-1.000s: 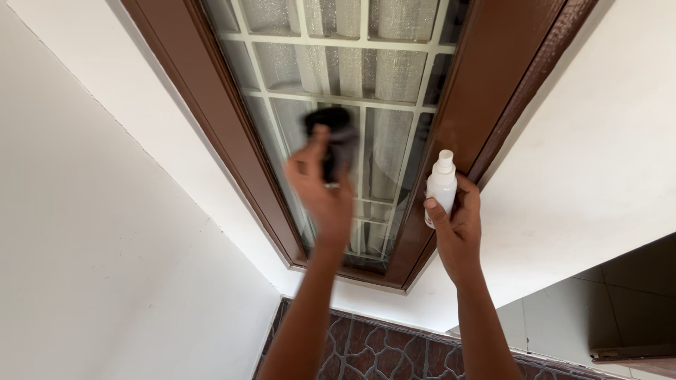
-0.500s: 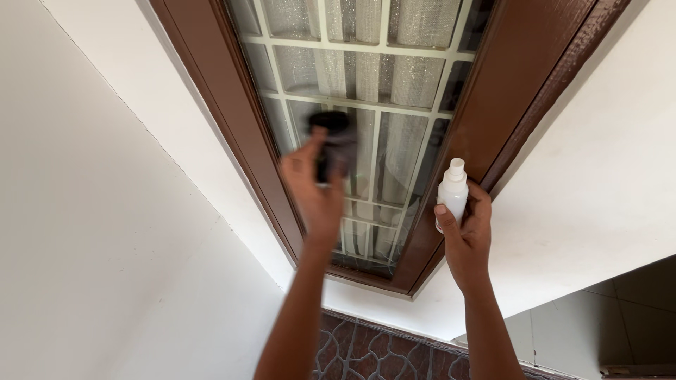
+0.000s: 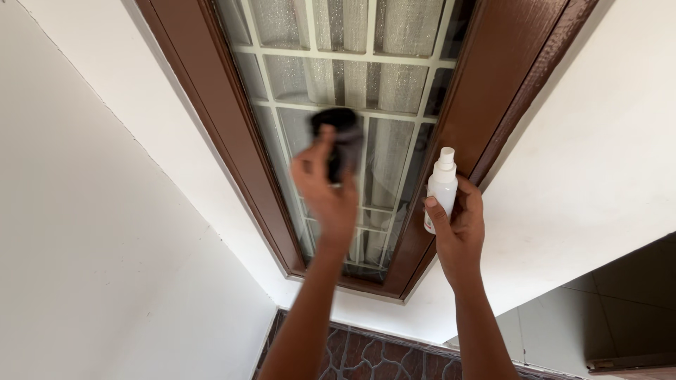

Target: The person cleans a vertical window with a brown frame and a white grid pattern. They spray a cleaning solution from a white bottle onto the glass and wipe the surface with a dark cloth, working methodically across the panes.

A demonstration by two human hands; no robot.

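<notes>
White walls (image 3: 105, 246) flank a tall window (image 3: 384, 155) with a brown wooden frame (image 3: 493, 91), seen from below; behind its glass run pale bars and a light curtain, and patterned tiles (image 3: 373, 355) show beneath the sill. Against the glass, the left hand (image 3: 327, 190) is blurred, its fingers closed around a dark cloth (image 3: 339, 137) pressed to the pane near the middle. Beside the frame's right edge, the right hand (image 3: 458, 229) wraps a small white spray bottle (image 3: 441, 186), held upright with the nozzle on top. Wiping the glass looks to be the step in hand; covering the rest of the pane would call for firm, even strokes with the cloth kept flat.
</notes>
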